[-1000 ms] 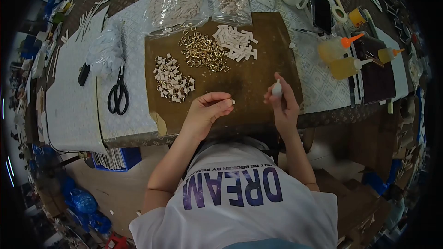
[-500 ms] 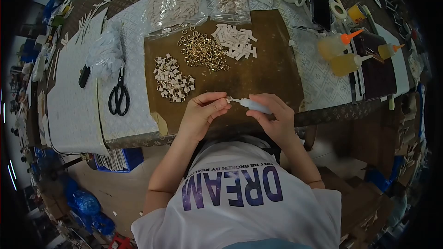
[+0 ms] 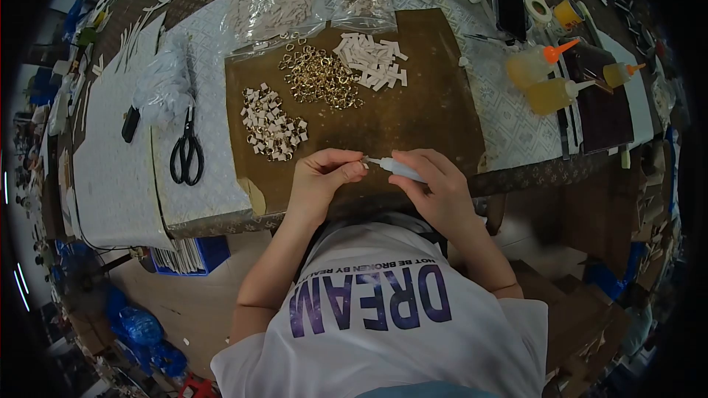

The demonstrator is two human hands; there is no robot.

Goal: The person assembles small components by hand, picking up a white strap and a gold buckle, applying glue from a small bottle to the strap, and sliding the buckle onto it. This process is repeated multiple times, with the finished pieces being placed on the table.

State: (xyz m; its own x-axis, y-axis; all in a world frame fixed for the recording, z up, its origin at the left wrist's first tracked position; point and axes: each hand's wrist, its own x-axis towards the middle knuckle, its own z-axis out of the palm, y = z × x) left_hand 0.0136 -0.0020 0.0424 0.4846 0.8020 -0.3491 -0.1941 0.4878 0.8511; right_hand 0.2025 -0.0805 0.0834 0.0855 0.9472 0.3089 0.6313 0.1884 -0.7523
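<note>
Bottle [image 3: 399, 169] points at a pale piece [image 3: 365, 166] over the brown mat [image 3: 417, 114]
Left hand [image 3: 318, 180] pinches the piece; right hand [image 3: 442, 190] clasps the bottle

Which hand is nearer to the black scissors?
Left. The left hand is to the right of the black scissors; the right hand is farther right, beyond the left hand.

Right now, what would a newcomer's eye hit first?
Near the centre, the left hand pinches a tiny piece close to the bottle in the right hand. Beyond, gold rings lie heaped on the brown mat. At the bottom, a white shirt reads DREAM, upside down.
</note>
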